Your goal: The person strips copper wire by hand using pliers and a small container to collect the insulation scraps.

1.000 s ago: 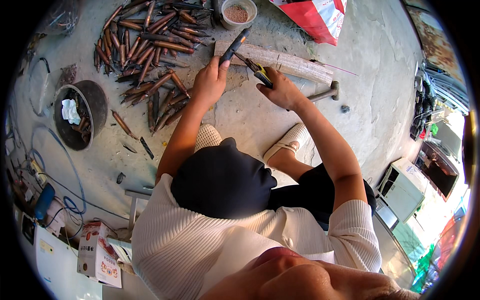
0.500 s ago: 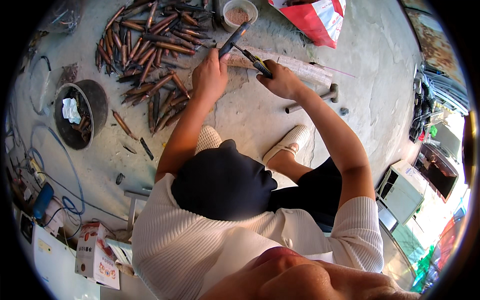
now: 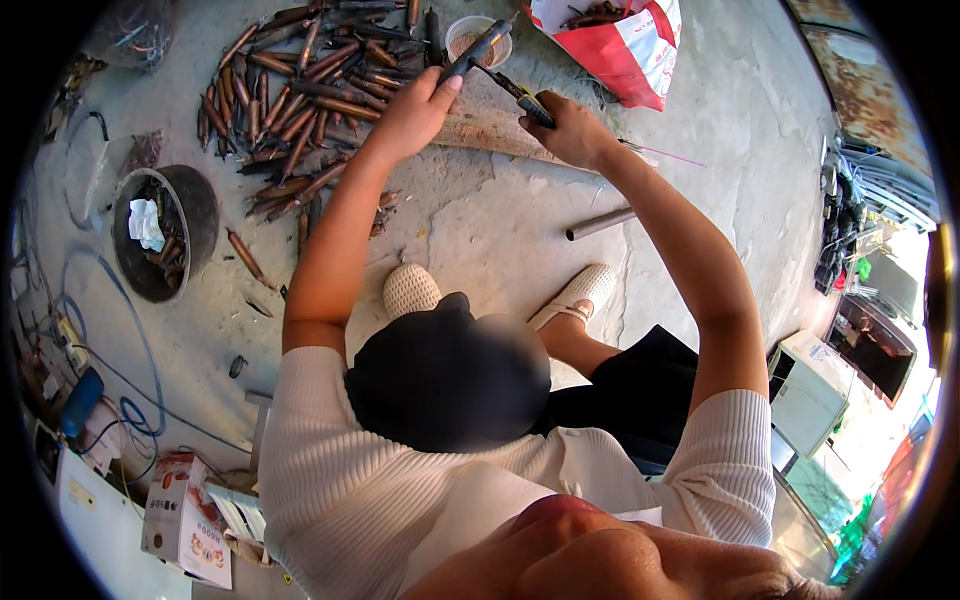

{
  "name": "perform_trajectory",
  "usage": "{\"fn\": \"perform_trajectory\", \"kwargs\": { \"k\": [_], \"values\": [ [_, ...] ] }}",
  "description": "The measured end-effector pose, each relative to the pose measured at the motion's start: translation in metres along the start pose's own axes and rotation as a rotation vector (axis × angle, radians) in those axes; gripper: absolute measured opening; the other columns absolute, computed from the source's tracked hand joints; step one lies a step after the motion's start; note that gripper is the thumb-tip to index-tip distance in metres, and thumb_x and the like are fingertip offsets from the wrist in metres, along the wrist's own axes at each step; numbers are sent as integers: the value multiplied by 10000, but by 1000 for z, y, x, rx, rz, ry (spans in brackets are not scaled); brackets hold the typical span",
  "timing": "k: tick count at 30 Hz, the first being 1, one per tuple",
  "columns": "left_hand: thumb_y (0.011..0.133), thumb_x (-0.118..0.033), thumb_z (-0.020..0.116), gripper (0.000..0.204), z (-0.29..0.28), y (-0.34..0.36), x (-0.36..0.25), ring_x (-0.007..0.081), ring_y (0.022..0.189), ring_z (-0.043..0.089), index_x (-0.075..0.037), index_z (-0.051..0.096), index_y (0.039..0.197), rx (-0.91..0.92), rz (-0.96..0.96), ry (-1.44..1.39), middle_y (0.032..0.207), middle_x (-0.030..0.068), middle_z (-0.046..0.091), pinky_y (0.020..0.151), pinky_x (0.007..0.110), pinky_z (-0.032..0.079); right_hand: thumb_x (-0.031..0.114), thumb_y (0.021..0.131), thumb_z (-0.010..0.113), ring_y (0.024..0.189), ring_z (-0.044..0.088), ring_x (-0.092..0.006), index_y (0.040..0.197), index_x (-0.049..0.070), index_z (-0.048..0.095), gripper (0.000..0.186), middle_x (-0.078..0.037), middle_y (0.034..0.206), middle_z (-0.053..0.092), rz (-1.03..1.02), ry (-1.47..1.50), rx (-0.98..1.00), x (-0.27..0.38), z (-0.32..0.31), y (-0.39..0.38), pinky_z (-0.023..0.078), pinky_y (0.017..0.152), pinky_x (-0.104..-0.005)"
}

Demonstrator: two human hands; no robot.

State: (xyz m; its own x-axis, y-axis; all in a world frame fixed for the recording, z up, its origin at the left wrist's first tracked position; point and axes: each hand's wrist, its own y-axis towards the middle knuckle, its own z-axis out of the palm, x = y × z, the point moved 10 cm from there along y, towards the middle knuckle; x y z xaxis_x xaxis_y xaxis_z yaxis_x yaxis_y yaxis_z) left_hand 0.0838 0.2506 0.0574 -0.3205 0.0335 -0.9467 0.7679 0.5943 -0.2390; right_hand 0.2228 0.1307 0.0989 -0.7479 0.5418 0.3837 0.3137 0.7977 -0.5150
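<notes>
Both hands have risen toward the floor's far edge since a second ago. Left hand [image 3: 412, 110] fingers clamp a dark tube [image 3: 478, 50]; right hand [image 3: 568, 130] grips pliers [image 3: 520, 95] biting its end, so stripping continues beside the tube pile [image 3: 300, 100].

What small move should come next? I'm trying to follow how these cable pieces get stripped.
Probably draw the knife in the right hand along the dark cable piece that the left hand holds up, since the blade tip meets it.
</notes>
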Motion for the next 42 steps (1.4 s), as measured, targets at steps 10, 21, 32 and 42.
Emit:
{"fn": "perform_trajectory", "kwargs": {
  "k": [10,21,32,42],
  "values": [
    [993,-466,361,441,-3,24,-1,87,591,339,-77,495,832,46,46,17,660,-41,347,570,281,313,311,843,563,868,603,-434,1015,42,572,320,-248,870,639,-28,-52,-134,1,-7,14,476,791,-480],
    [971,-475,375,530,-3,41,4,287,604,530,-13,551,781,-36,78,123,625,121,514,578,416,399,292,821,558,864,605,-429,991,48,561,296,-247,871,640,-51,-148,-202,-9,-11,31,479,777,-487],
    [959,-443,363,530,1,43,-11,456,877,580,24,614,933,-68,44,276,860,261,626,760,488,449,292,832,556,849,600,-431,955,50,574,272,-247,869,634,1,-175,-224,-17,-15,29,470,764,-489],
    [955,-487,402,535,-1,45,-11,180,566,467,-24,560,738,24,-98,-124,592,31,493,570,352,381,440,836,558,988,596,-381,1035,0,605,485,-240,1010,635,50,-162,31,6,-45,18,456,862,-433]
  ]
}}
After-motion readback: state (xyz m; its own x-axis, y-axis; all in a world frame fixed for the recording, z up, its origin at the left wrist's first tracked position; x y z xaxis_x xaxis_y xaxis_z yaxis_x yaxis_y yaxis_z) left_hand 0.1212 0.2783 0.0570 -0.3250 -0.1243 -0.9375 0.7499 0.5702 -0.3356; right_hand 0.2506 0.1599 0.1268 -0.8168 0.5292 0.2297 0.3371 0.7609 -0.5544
